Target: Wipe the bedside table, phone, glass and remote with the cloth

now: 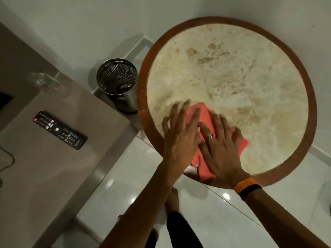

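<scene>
A round table with a cream marble top and a brown wooden rim fills the right half of the view. A folded coral-red cloth lies on its near left part. My left hand and my right hand both press flat on the cloth, fingers spread, side by side. The left hand is blurred. A black remote lies on the grey counter to the left. A clear glass stands near the counter's far edge. The phone is not visible.
A perforated steel bin stands on the floor between the counter and the table. A dark cable runs over the counter's left edge. White walls close off the corner behind. My feet show on the glossy floor tiles below.
</scene>
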